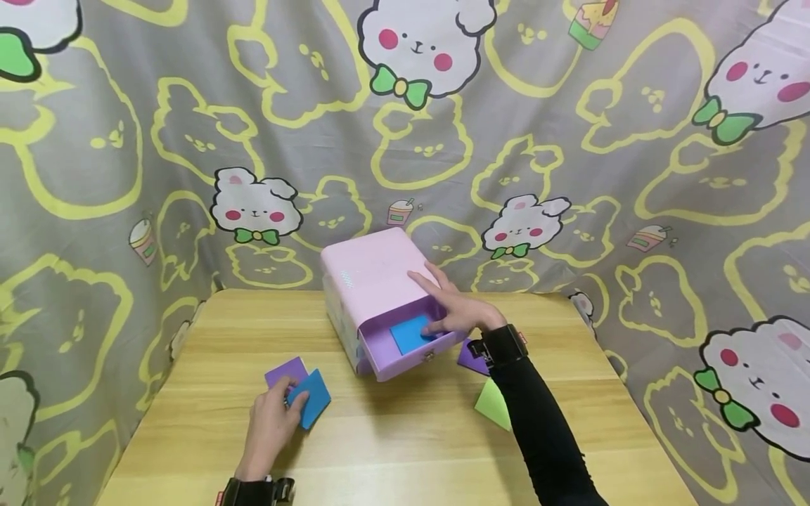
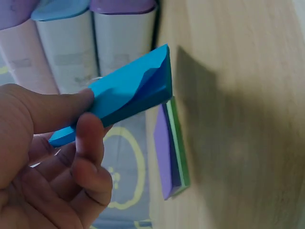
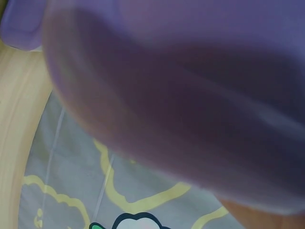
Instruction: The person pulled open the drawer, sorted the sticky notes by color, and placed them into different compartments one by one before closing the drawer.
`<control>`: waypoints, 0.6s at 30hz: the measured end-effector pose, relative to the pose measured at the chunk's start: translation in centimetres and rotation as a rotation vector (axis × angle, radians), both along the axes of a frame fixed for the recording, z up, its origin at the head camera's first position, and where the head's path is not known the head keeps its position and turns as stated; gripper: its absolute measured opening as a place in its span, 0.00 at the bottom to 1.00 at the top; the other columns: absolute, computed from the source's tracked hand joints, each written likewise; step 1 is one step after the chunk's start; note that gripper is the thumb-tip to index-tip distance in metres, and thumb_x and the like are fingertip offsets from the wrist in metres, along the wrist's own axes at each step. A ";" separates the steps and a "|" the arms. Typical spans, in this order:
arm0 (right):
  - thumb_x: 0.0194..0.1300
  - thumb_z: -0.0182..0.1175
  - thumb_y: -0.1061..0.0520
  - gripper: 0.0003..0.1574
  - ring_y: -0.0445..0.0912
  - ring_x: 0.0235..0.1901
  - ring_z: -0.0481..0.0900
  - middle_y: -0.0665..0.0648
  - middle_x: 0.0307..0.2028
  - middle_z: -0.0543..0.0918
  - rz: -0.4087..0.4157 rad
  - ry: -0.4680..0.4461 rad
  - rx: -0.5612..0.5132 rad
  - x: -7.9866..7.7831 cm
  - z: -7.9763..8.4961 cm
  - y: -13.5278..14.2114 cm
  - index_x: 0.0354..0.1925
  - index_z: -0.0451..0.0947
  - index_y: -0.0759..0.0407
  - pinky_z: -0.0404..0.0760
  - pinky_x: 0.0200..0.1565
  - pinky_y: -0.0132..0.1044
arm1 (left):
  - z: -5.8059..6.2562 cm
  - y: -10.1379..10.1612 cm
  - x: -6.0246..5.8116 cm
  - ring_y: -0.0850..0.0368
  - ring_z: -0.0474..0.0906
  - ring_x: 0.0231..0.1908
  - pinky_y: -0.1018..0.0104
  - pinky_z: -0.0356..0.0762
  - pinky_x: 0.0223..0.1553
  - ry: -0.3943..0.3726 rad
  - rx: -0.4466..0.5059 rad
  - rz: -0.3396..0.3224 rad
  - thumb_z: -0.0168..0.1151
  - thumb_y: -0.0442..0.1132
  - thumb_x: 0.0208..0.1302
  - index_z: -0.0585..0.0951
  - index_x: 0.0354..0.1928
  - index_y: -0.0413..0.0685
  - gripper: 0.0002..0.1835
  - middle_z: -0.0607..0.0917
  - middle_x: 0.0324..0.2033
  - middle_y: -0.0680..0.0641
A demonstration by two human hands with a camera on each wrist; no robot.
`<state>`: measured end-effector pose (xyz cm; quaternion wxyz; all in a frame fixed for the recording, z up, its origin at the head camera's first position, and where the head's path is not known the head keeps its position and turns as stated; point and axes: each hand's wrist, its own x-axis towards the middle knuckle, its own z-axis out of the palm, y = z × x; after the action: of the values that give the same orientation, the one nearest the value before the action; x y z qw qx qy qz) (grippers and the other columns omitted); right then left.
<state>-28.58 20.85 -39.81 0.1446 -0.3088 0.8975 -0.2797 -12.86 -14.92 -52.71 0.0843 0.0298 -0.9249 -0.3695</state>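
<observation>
My left hand (image 1: 268, 425) pinches a blue sticky-note pad (image 2: 136, 83) between thumb and fingers; its top sheet curls up at one corner in the left wrist view. Behind it on the table lies a purple pad (image 1: 287, 370), with a green edge (image 2: 178, 143) against it. A pink-topped drawer box (image 1: 373, 270) stands at the table's middle, its purple drawer (image 1: 380, 355) pulled out. Inside lies another blue sticky-note pad (image 1: 405, 336). My right hand (image 1: 462, 309) is over the drawer, its thumb at that pad and its other fingers extended towards the box top.
Right of the drawer, partly behind my right arm, lie a dark purple pad (image 1: 471, 360) and a light green pad (image 1: 493, 403). A patterned curtain (image 1: 430, 158) hangs behind the wooden table (image 1: 405, 457). Purple surfaces fill most of the blurred right wrist view.
</observation>
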 end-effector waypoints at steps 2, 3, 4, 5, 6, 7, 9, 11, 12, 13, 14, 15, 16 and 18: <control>0.57 0.76 0.52 0.70 0.64 0.81 0.30 0.56 0.81 0.22 0.000 -0.001 0.002 -0.1 -0.1 0.0 0.81 0.39 0.35 0.53 0.75 0.71 | 0.4 0.0 0.3 0.66 0.67 0.16 0.74 0.65 0.18 0.037 0.005 -0.001 0.68 0.35 0.64 0.82 0.45 0.37 0.10 0.88 0.31 0.37; 0.57 0.76 0.52 0.71 0.64 0.81 0.30 0.55 0.81 0.22 0.000 -0.004 0.002 -0.1 -0.1 0.0 0.81 0.39 0.34 0.52 0.75 0.70 | 0.7 0.0 0.4 0.67 0.67 0.16 0.74 0.66 0.18 0.058 0.010 0.004 0.69 0.35 0.64 0.82 0.44 0.37 0.11 0.88 0.30 0.39; 0.57 0.76 0.52 0.71 0.63 0.81 0.30 0.55 0.81 0.22 -0.001 -0.005 0.004 -0.2 -0.1 0.0 0.81 0.39 0.34 0.52 0.75 0.70 | 0.9 0.1 0.6 0.69 0.66 0.16 0.75 0.66 0.18 0.083 0.015 0.008 0.70 0.34 0.62 0.83 0.43 0.37 0.10 0.87 0.28 0.40; 0.57 0.76 0.52 0.71 0.63 0.81 0.30 0.55 0.81 0.22 0.002 -0.005 0.002 -0.3 -0.1 0.0 0.81 0.39 0.34 0.52 0.75 0.70 | 1.2 0.1 0.7 0.70 0.66 0.17 0.75 0.66 0.18 0.111 0.021 0.014 0.71 0.34 0.61 0.83 0.43 0.36 0.11 0.86 0.26 0.42; 0.57 0.76 0.52 0.71 0.63 0.81 0.30 0.55 0.81 0.22 0.005 -0.004 0.000 -0.3 -0.2 -0.1 0.81 0.39 0.34 0.52 0.75 0.70 | 1.4 0.2 0.9 0.71 0.65 0.17 0.76 0.66 0.18 0.139 0.026 0.021 0.72 0.33 0.60 0.83 0.42 0.36 0.10 0.85 0.24 0.44; 0.57 0.76 0.52 0.71 0.63 0.81 0.30 0.55 0.81 0.22 0.009 -0.002 -0.003 -0.4 -0.2 -0.1 0.81 0.39 0.34 0.52 0.75 0.71 | 1.7 0.2 1.0 0.72 0.65 0.17 0.76 0.66 0.18 0.171 0.039 0.029 0.73 0.33 0.59 0.83 0.41 0.36 0.10 0.84 0.22 0.46; 0.57 0.76 0.52 0.71 0.63 0.81 0.30 0.54 0.81 0.22 0.006 -0.001 -0.005 -0.6 -0.3 -0.1 0.81 0.39 0.33 0.51 0.75 0.70 | 2.3 0.2 1.2 0.73 0.64 0.18 0.76 0.66 0.18 0.232 0.065 0.051 0.74 0.32 0.57 0.83 0.39 0.37 0.10 0.81 0.20 0.49; 0.57 0.76 0.52 0.71 0.63 0.81 0.30 0.54 0.81 0.22 0.005 0.001 -0.008 -0.7 -0.3 -0.1 0.81 0.39 0.34 0.51 0.75 0.70 | 2.9 0.3 1.4 0.73 0.65 0.18 0.77 0.67 0.18 0.292 0.098 0.061 0.75 0.31 0.56 0.83 0.38 0.36 0.10 0.80 0.19 0.50; 0.57 0.76 0.52 0.71 0.63 0.81 0.30 0.54 0.81 0.22 0.003 0.000 -0.008 -0.7 -0.3 -0.1 0.81 0.39 0.33 0.51 0.75 0.70 | 3.1 0.4 1.4 0.73 0.65 0.18 0.77 0.67 0.18 0.317 0.116 0.065 0.75 0.30 0.56 0.83 0.37 0.36 0.10 0.80 0.18 0.50; 0.57 0.76 0.52 0.71 0.62 0.81 0.29 0.54 0.81 0.22 0.001 -0.002 -0.007 -0.7 -0.4 -0.1 0.81 0.39 0.33 0.51 0.75 0.70 | 3.4 0.4 1.5 0.73 0.65 0.18 0.78 0.67 0.18 0.341 0.133 0.071 0.75 0.30 0.55 0.83 0.38 0.36 0.10 0.80 0.18 0.50; 0.57 0.76 0.53 0.70 0.62 0.81 0.29 0.53 0.81 0.22 -0.002 -0.007 -0.008 -0.6 -0.3 -0.1 0.81 0.39 0.33 0.51 0.76 0.70 | 3.6 0.5 1.5 0.74 0.66 0.18 0.78 0.68 0.18 0.363 0.145 0.076 0.75 0.30 0.55 0.83 0.38 0.36 0.10 0.80 0.19 0.49; 0.57 0.76 0.53 0.70 0.61 0.81 0.29 0.53 0.81 0.22 -0.006 -0.012 -0.007 -0.5 -0.3 -0.1 0.81 0.39 0.32 0.50 0.76 0.69 | 3.8 0.6 1.6 0.74 0.67 0.18 0.79 0.69 0.18 0.382 0.161 0.078 0.75 0.29 0.55 0.83 0.38 0.35 0.11 0.81 0.19 0.49; 0.57 0.76 0.53 0.70 0.61 0.81 0.29 0.53 0.81 0.22 -0.008 -0.016 -0.006 -0.5 -0.3 0.0 0.81 0.39 0.32 0.50 0.76 0.69 | 4.0 0.6 1.7 0.74 0.68 0.18 0.80 0.70 0.18 0.401 0.176 0.081 0.75 0.28 0.54 0.83 0.38 0.35 0.11 0.82 0.19 0.48; 0.58 0.75 0.52 0.70 0.61 0.81 0.29 0.52 0.81 0.22 -0.010 -0.019 -0.001 -0.4 -0.3 0.0 0.81 0.39 0.32 0.50 0.76 0.69 | 4.4 0.8 1.9 0.74 0.69 0.18 0.82 0.72 0.19 0.437 0.196 0.091 0.75 0.27 0.54 0.83 0.38 0.35 0.11 0.83 0.20 0.46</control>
<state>-28.95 20.81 -40.09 0.1515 -0.3015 0.8975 -0.2839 -11.01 -14.15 -48.35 0.2955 -0.0011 -0.8423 -0.4508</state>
